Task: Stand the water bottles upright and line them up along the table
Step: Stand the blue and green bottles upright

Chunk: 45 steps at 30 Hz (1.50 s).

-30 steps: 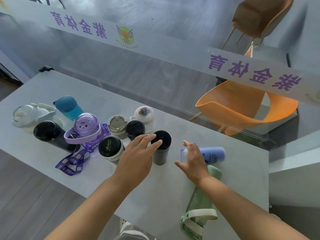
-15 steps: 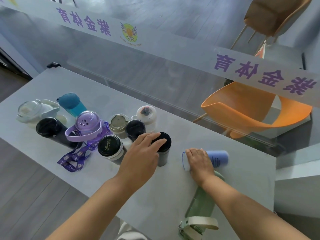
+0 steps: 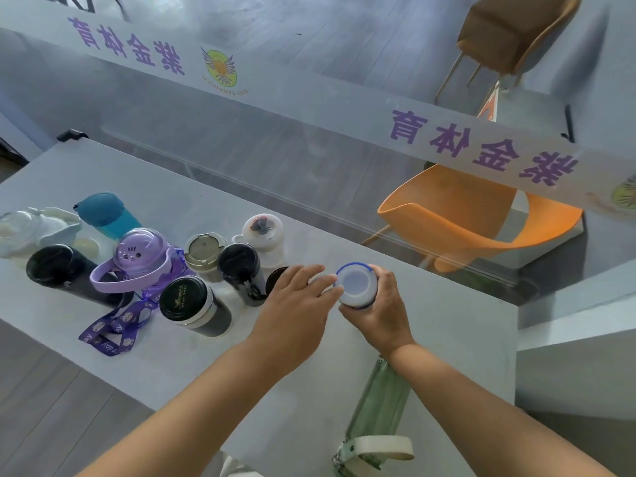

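- The blue bottle (image 3: 356,285) stood upright with its white cap facing up, right of centre on the tabletop (image 3: 454,342), at the right end of the cluster of bottles. Its base was hidden, so I could not tell whether it rested on the surface or hung just above it.
- The right grip (image 3: 383,309) was wrapped round the bottle's body below the cap, fingers curled on the far side. I judged this low hold was for steering the bottle into its spot.
- The left grip (image 3: 296,306) was released, grasping nothing. Its fingers were straight and their tips touched the cap's left edge, apparently to steady the top.
- That hand covered most of a black-lidded cup (image 3: 274,278) just left of the blue bottle, probably the neighbour to line up against.
- A green bottle (image 3: 378,404) lay on its side near the front edge, partly under the right forearm, with its cream strap (image 3: 382,448) at the near end. It was not yet stood up, and I judged it the next job.
- Further left the bottles stood upright in a loose bunch, not a line:
  - a dark bottle (image 3: 241,266)
  - a black-capped flask (image 3: 187,301)
  - a white bottle (image 3: 263,232)
  - a purple bottle (image 3: 139,251) with its lanyard (image 3: 113,330) trailing forward
  - a teal bottle (image 3: 103,215)
- Straightening that bunch looked unfinished.
- Beyond the glass stood an orange chair (image 3: 464,218).
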Motion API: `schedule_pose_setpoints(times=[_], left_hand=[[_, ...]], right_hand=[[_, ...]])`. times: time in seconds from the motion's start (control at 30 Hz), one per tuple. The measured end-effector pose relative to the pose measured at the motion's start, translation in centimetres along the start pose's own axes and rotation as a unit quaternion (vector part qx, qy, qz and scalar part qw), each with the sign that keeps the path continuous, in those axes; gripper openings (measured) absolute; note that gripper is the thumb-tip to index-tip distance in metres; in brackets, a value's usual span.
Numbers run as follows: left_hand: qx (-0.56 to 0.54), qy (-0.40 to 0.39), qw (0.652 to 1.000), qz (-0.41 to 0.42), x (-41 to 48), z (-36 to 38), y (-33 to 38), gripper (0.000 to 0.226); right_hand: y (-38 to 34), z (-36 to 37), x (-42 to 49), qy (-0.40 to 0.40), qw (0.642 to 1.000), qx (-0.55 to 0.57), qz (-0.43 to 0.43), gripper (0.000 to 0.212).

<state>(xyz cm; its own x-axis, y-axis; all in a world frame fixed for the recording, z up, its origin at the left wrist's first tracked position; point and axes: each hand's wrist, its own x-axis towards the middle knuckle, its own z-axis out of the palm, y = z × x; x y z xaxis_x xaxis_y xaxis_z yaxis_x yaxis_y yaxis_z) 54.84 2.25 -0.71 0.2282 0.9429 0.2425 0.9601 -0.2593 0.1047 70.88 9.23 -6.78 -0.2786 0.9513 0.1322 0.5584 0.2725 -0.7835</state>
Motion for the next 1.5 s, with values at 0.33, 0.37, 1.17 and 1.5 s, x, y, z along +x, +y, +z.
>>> schedule_pose_setpoints(times=[0.33, 0.37, 1.17, 1.5], left_hand=[[0.102, -0.154, 0.98, 0.07, 1.4, 1.0, 2.1, 0.059], [0.106, -0.157, 0.979, 0.073, 1.3, 1.1, 2.2, 0.059], [0.027, -0.103, 0.981, 0.164, -6.2, 2.1, 3.5, 0.051], [-0.009, -0.184, 0.962, 0.203, -13.3, 2.2, 3.0, 0.054]], right_hand=[[0.4, -1.4, -1.1, -0.008, 0.998, 0.038, 0.052, 0.08], [0.7, -1.5, -1.3, -0.016, 0.998, 0.031, 0.052, 0.082], [0.3, -5.0, -17.7, -0.11, 0.971, -0.072, 0.2, 0.058], [-2.1, -0.6, -23.1, -0.173, 0.916, -0.318, 0.174, 0.081]])
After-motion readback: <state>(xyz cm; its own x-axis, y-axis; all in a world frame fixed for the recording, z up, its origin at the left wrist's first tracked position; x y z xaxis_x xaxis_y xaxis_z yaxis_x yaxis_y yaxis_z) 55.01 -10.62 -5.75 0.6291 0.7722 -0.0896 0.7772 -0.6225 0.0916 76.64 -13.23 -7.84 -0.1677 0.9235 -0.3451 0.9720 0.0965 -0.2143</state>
